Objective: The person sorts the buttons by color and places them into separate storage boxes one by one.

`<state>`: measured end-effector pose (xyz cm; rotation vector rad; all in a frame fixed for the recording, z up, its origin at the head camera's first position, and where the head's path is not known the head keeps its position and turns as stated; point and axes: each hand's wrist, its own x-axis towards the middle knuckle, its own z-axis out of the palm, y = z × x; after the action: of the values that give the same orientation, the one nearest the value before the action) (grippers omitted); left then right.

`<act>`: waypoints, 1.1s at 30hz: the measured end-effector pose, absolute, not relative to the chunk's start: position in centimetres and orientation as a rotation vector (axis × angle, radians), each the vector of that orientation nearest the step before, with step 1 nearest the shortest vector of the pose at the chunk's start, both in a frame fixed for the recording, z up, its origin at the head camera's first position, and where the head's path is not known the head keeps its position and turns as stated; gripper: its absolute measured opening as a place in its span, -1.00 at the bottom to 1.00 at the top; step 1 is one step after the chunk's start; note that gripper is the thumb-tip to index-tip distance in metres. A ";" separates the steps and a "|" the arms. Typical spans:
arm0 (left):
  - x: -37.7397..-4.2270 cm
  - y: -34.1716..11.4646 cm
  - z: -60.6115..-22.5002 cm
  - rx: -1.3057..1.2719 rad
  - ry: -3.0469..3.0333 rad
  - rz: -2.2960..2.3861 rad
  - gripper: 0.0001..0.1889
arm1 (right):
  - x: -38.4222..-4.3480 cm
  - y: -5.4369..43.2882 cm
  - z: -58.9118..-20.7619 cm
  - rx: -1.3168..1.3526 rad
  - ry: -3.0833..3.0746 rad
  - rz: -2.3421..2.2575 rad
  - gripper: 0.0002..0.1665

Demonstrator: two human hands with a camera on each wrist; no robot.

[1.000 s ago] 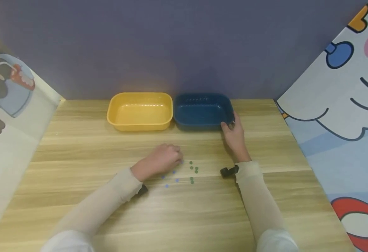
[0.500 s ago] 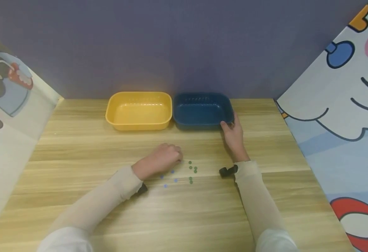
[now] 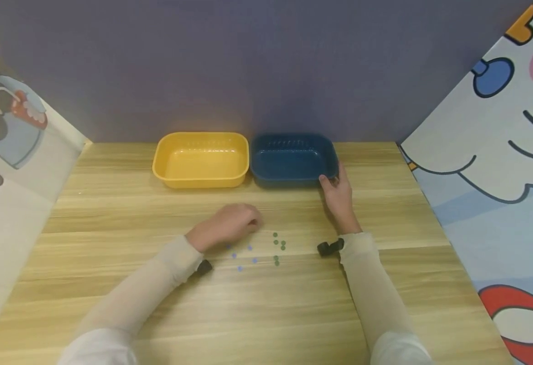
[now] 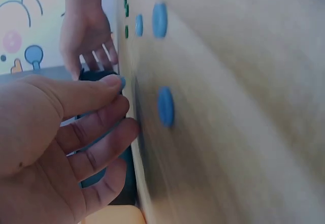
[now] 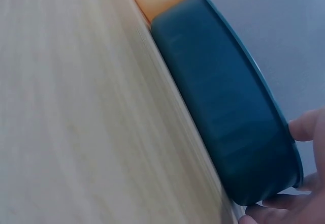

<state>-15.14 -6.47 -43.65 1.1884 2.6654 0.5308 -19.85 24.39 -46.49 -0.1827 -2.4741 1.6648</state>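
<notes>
My left hand (image 3: 227, 223) is raised a little over the table, left of the green discs. In the left wrist view its thumb and forefinger pinch a small blue disc (image 4: 122, 82), mostly hidden by the thumb; the other fingers curl loosely. Several more blue discs (image 3: 255, 260) lie on the table beside and below that hand. To their right are several small green discs (image 3: 275, 242). My right hand (image 3: 340, 205) grips the near right corner of a dark blue basin (image 3: 289, 181), thumb at the rim and fingers around the end wall.
A yellow basin (image 3: 201, 183) stands close to the left of the dark blue one. Both are at the back of the wooden table (image 3: 266, 314), against a grey-blue panel (image 3: 266, 66). Cartoon-printed walls (image 3: 499, 152) rise at the sides.
My left hand has lifted and shifted slightly left, uncovering another blue disc near its wrist. The right hand has stayed at the basin's corner.
</notes>
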 end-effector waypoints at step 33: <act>-19.6 -4.8 -40.3 0.614 2.676 1.309 -0.88 | -19.8 24.7 -46.9 -0.131 -2.475 1.651 -0.05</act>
<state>-19.62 -4.81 -40.33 0.6141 2.6759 1.3091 -19.82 24.74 -46.89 -0.1308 -2.4745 1.6513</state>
